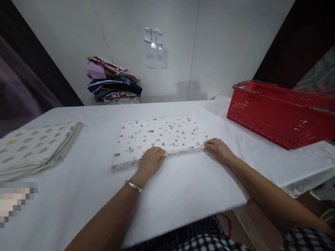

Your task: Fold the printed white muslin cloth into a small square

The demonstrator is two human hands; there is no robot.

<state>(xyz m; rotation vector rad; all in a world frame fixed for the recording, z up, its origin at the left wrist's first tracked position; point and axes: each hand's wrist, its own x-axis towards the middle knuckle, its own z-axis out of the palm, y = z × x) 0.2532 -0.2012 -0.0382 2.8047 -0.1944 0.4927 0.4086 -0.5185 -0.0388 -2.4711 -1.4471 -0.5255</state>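
Observation:
A folded white cloth (162,134) with small printed motifs lies flat on the white-covered table (199,184) in front of me. My left hand (152,158), a bracelet on its wrist, holds the cloth's near edge around the middle, its fingers bent over the top. At the near right corner, my right hand (218,149) pinches the layered edge between thumb and fingers. The undersides of both grips are hidden.
Another folded cloth (34,146), printed with grey spots, lies at the left. Behind stands a stack of folded fabrics (115,85) near the wall. A red plastic basket (277,115) with metal handles is at the right. Paper signs (156,57) hang on the wall.

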